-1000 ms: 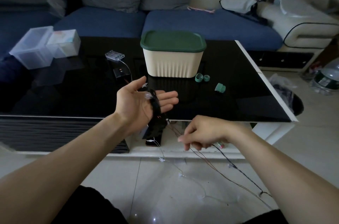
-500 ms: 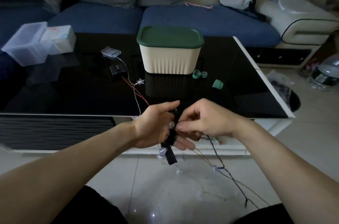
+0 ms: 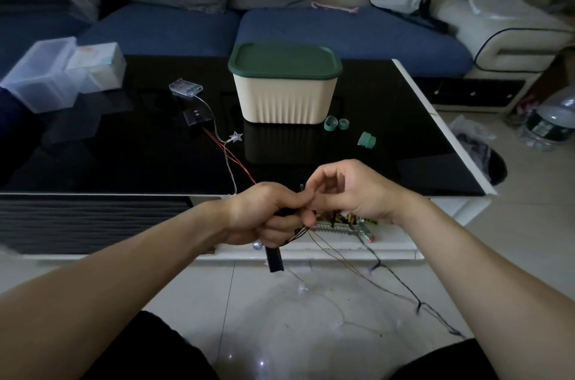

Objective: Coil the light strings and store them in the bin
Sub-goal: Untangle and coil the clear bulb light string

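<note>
1. The left hand (image 3: pixel 267 217) is curling tightly around a black battery box (image 3: pixel 274 259) and a bundle of thin wire, just in front of the table's near edge.
2. The right hand (image 3: pixel 351 189) is pinching the wire of the light string (image 3: pixel 395 283) against the left thumb, its other fingers loosely bent.
3. The string's loose length is trailing down over the tiled floor.
4. The cream bin (image 3: pixel 284 96), its green lid (image 3: pixel 284 59) on, is sitting on the black glass table (image 3: pixel 93 161).
5. A clear battery pack (image 3: pixel 185 88) and star light (image 3: pixel 235 137) are lying left of the bin.
</note>
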`<state>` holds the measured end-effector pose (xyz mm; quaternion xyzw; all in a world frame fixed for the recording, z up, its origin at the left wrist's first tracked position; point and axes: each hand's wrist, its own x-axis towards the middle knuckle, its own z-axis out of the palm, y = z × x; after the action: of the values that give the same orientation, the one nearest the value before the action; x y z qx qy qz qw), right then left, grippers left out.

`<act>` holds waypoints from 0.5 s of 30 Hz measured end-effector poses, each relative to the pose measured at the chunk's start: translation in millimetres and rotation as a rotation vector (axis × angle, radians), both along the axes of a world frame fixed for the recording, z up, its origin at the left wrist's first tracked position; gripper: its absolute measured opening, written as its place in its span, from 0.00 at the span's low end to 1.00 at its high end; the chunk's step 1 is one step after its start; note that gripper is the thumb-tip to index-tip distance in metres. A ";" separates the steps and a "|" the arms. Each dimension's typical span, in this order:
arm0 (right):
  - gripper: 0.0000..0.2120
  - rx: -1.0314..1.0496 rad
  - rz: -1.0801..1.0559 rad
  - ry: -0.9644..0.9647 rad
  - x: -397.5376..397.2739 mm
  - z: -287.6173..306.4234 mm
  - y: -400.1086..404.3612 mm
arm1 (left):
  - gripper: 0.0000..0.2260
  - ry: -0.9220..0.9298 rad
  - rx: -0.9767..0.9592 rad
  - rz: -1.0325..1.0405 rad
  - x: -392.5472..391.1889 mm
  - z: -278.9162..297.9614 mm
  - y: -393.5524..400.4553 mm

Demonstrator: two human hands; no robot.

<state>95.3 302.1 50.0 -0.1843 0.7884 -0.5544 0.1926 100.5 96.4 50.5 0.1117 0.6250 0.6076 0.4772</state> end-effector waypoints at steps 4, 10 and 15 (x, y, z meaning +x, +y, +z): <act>0.11 -0.104 0.067 -0.341 -0.5 -1.4 -0.5 | 0.18 -0.050 -0.014 0.058 1.5 -1.5 -2.6; 0.18 0.016 0.105 -0.510 -2.0 3.4 7.8 | 0.19 -0.177 0.179 0.286 -6.1 -3.3 -14.8; 0.21 0.027 -0.120 -0.442 -11.3 -0.2 18.8 | 0.22 -0.175 0.449 0.623 -16.9 8.9 -23.8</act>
<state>83.9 320.9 49.8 -0.0084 0.7438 -0.5814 0.3297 83.6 72.6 59.3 -0.0339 0.4373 0.8523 0.2849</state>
